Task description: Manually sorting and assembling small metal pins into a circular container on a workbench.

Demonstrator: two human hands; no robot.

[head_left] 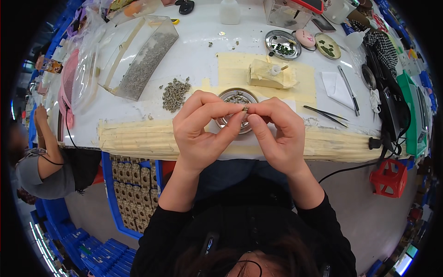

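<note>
In the head view, I see the left hand (198, 127) and right hand (279, 134) pinching a tiny piece (246, 109) mid-frame, before a metal dish (253, 95) of bits. Upper left, a clear box (142, 34) holds grey bits. White tabletop (203, 55) spreads upper middle; its taped edge (138, 138) runs below.

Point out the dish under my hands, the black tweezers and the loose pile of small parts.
Dish (237, 89): head view, its far rim.
Black tweezers (318, 110): head view, along one arm.
Pile of small parts (175, 95): head view, its middle.
</note>
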